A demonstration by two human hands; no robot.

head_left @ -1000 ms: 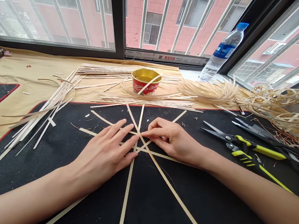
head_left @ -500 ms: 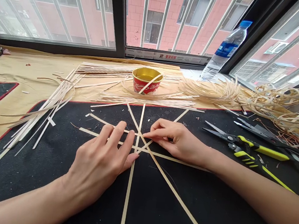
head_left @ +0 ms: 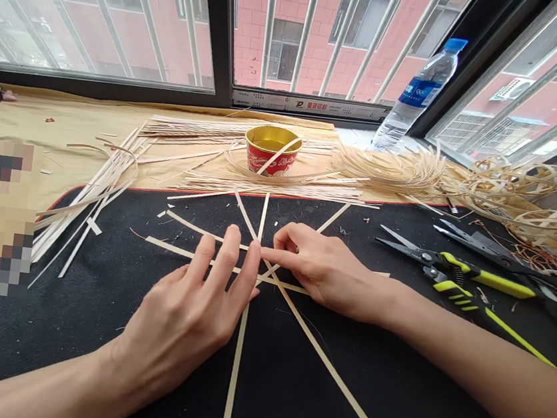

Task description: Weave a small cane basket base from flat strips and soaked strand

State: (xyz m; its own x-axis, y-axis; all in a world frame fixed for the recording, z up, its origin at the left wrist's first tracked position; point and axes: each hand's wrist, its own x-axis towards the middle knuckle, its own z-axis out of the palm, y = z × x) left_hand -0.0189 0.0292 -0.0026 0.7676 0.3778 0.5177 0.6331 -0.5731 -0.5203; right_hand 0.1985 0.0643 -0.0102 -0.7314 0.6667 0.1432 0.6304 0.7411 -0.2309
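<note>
Several thin bamboo strips cross in a star on the black mat [head_left: 437, 401]. One strip [head_left: 235, 372] runs straight toward me, and another strip [head_left: 335, 371] slants to the lower right. My left hand [head_left: 192, 300] lies over the left arms of the star, fingers spread, its index fingertip at the crossing. From the right, my right hand [head_left: 329, 268] has its fingers pinched together at the same crossing, seemingly on a strip. The two hands' fingertips meet there and cover part of the overlap.
Bundles of strips lie behind the star and at the left [head_left: 91, 214]. A red paper bowl [head_left: 271, 158], coiled strips [head_left: 394, 168] and a water bottle [head_left: 419, 94] stand along the back. Yellow-handled shears [head_left: 486, 280] and dark scissors [head_left: 485, 245] lie right. A pixelated patch hides the left edge.
My left index finger has moved up and right to the crossing. My right hand has shifted slightly, its index finger now straighter and touching the left fingertip.
</note>
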